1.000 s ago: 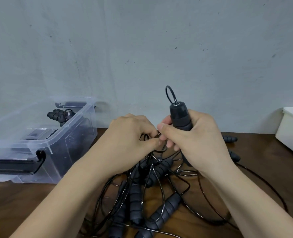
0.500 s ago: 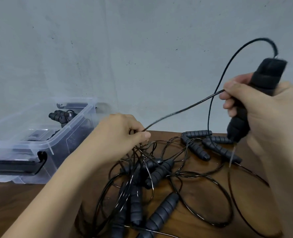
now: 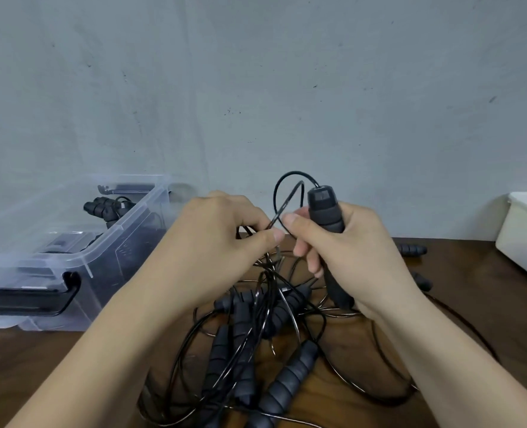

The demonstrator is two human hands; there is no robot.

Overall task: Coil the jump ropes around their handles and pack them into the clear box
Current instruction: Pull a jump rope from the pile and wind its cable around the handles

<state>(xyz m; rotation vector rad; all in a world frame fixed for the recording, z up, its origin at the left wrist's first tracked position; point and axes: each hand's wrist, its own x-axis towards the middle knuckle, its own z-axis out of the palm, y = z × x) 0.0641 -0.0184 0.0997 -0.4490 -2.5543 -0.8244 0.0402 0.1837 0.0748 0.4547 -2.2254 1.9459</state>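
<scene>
Handle [image 3: 325, 211] gripped upright in right hand [image 3: 358, 251]; cord [image 3: 287, 205] pinched by left hand [image 3: 222, 239] just beside it. Wrapping judged barely begun. One coiled rope [image 3: 104, 208] seen in clear box [image 3: 126, 223] at bench [image 3: 472, 273] left edge. Tangled pile [image 3: 290, 384] at front-centre not yet coiled: most work judged outstanding.

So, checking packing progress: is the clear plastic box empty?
Not empty: dark ribbed jump-rope handles with coiled cord show inside the clear plastic box.
</scene>
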